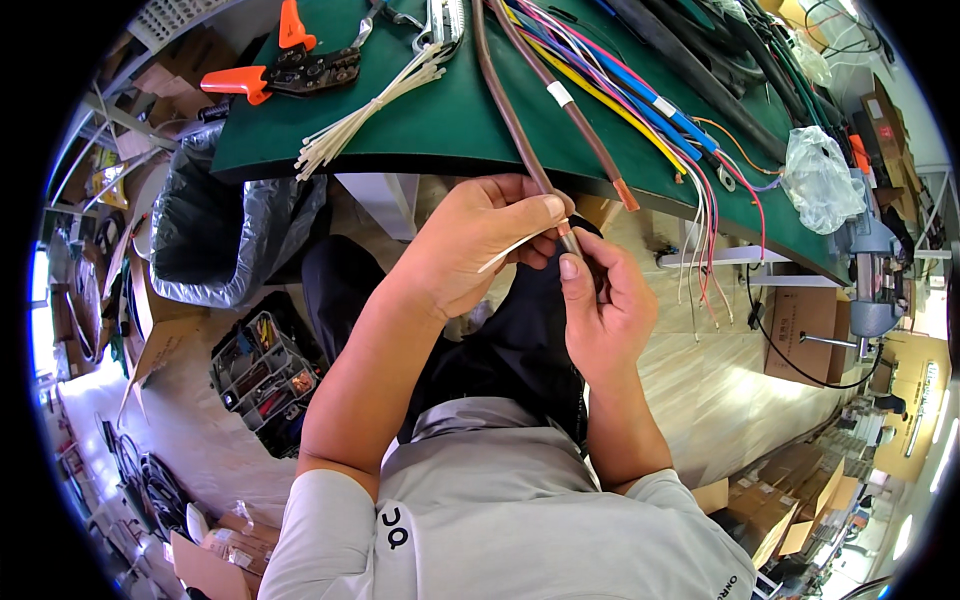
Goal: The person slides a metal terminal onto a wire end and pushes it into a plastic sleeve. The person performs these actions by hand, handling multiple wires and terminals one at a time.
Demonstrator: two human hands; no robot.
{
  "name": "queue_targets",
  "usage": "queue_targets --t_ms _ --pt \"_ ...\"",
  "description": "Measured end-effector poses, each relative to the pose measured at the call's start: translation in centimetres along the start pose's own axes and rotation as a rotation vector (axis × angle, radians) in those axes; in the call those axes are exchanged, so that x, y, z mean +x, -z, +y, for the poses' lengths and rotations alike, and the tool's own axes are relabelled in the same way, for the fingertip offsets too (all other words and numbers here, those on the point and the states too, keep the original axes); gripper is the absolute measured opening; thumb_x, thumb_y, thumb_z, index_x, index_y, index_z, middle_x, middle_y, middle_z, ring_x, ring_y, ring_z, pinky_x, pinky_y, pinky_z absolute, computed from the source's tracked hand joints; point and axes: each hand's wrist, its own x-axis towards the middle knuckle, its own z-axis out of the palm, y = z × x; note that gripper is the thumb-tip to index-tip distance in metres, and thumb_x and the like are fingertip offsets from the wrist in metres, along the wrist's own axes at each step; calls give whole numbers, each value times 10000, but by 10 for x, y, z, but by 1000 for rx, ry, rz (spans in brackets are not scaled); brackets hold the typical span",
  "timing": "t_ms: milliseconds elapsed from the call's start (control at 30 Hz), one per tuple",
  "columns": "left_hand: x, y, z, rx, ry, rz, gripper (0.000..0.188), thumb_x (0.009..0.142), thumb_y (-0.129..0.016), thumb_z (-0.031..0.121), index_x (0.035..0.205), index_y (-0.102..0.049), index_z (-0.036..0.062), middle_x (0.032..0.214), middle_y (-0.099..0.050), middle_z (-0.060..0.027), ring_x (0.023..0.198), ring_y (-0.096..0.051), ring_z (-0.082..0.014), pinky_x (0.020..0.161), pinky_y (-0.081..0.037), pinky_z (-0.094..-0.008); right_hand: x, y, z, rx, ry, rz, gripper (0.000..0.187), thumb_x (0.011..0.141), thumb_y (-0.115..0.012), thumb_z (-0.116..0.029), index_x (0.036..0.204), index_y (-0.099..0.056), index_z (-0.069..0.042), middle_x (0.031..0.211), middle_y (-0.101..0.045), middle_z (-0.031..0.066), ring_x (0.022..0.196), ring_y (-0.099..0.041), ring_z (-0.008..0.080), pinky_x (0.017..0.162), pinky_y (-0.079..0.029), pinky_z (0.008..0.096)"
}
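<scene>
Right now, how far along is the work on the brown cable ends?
Looks done: one brown cable lies on the green mat, white band on, copper end bared. In hand: the left hand and right hand pinch the second brown cable's end, with a white cable tie against it. Left, judging by the scene: the coloured wires hang loose, and the bundle of cable ties lies unused.

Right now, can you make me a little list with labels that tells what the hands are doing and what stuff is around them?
left hand: pinches a brown cable near its end, with a white cable tie between the fingers
right hand: holds the cable's end from below, thumb up
table: green mat at the top, just above the hands
on the mat: bundle of white cable ties, orange-handled crimping tool, coloured wires, clear plastic bag
on the floor: tray of small parts to the left
</scene>
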Motion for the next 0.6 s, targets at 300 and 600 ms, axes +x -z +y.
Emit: queue_targets --t_ms 300,600 --pt "0 -3 3 32 -6 13 294 896 -685 241 1043 -644 -10 843 -644 -44 715 -587 -109 689 -488 -243 -4 -1 -5 59 -114 7 227 910 -695 -139 1059 -643 23 831 -652 65 685 -589 92 628 -479 234" --pt "0 -2 1 25 -19 10 301 904 -677 263 1035 -644 -6 860 -635 -44 732 -579 -112 694 -480 -246 -6 -6 -5 111 -165 65 231 931 -675 -151 1069 -633 29 851 -661 39 688 -561 62 625 -470 211"
